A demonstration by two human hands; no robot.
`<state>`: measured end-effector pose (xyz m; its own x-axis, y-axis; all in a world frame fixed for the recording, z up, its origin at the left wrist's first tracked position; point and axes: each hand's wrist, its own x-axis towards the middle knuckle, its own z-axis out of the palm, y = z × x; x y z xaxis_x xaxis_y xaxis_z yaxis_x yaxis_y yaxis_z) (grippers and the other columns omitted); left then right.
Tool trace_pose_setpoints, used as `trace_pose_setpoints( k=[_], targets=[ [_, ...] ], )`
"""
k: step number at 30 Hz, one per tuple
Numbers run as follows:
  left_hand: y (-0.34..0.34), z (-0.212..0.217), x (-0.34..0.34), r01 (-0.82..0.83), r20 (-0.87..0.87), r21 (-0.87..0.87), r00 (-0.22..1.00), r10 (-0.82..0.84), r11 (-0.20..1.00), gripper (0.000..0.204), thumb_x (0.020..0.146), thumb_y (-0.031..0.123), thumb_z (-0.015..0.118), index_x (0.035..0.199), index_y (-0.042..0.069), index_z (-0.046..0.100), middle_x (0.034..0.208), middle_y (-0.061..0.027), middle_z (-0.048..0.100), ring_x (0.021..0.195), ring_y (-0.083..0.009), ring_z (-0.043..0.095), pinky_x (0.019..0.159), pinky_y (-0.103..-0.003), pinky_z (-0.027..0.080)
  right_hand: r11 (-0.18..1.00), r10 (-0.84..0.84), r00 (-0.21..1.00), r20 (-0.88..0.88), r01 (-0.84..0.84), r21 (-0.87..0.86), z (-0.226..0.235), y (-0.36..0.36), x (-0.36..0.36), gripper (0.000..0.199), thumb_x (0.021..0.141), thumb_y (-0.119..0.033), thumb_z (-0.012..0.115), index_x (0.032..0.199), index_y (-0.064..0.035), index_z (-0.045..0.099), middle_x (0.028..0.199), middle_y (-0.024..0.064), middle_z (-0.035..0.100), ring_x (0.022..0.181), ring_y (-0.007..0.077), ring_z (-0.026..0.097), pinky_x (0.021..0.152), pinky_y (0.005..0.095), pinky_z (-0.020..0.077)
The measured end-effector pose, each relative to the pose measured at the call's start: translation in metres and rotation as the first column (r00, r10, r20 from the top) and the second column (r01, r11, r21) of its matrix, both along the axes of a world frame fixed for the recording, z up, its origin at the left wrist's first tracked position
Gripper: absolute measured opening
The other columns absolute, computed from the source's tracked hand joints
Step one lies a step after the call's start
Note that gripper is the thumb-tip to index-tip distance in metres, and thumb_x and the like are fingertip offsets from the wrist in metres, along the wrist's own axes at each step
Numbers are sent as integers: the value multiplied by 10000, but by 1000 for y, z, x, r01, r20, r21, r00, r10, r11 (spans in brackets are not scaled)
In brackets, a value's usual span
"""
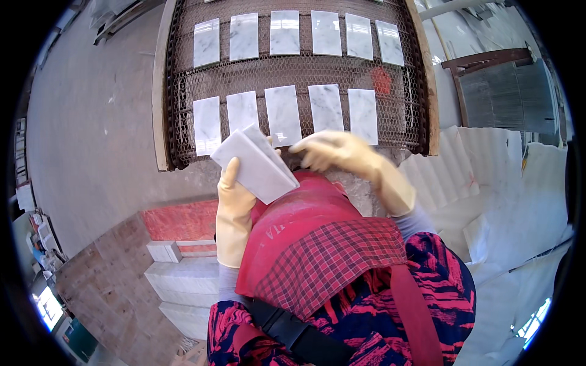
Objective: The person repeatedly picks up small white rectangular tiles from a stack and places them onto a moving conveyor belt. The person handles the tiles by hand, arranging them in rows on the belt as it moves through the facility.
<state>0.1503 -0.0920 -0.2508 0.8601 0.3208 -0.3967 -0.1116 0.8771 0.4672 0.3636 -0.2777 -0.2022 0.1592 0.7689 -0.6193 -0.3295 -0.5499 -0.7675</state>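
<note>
My left hand (234, 198), in a cream rubber glove, grips a few white marble tiles (259, 172) fanned slightly apart, thumb across the front face. They are tilted above my red apron, by the near end of a wire-mesh conveyor belt (244, 74). My right hand (339, 152), gloved alike and a little blurred, hovers just right of those tiles at the belt's near end. Its index finger reaches left and nothing shows in its grasp. Grey-veined marble tiles (282, 116) lie on the mesh in a near row, with another row of tiles (284, 33) farther back.
Wooden rails (160, 91) and chains border the belt. Stacked pale tiles (183, 283) stand at lower left, beside a red panel (180, 221). White corrugated sheeting (458, 168) is on the right, with a dark slab on a frame (510, 91) beyond. A red patch (381, 80) shows beneath the mesh.
</note>
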Motion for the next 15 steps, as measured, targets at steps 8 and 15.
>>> trace_pose_setpoints(
  k=[8,15],
  targets=[
    [-9,1,15,74,-234,207,972,-24,976,651,1060,474,552,1491,-7,468,1427,-193,591,1268,-301,622,1068,-471,509,929,-371,921,120,367,52,-32,43,-50,549,1010,-548,646,1185,-36,740,1046,68,760,990,163,677,888,342,524],
    [0,-30,3,-103,-35,143,993,109,984,506,1062,76,572,1516,-42,383,1488,-325,500,1348,-465,542,1091,-612,498,739,-478,516,711,674,8,-43,-16,15,547,1010,-628,583,1241,-158,742,1170,124,762,1094,294,700,949,385,522]
  ],
)
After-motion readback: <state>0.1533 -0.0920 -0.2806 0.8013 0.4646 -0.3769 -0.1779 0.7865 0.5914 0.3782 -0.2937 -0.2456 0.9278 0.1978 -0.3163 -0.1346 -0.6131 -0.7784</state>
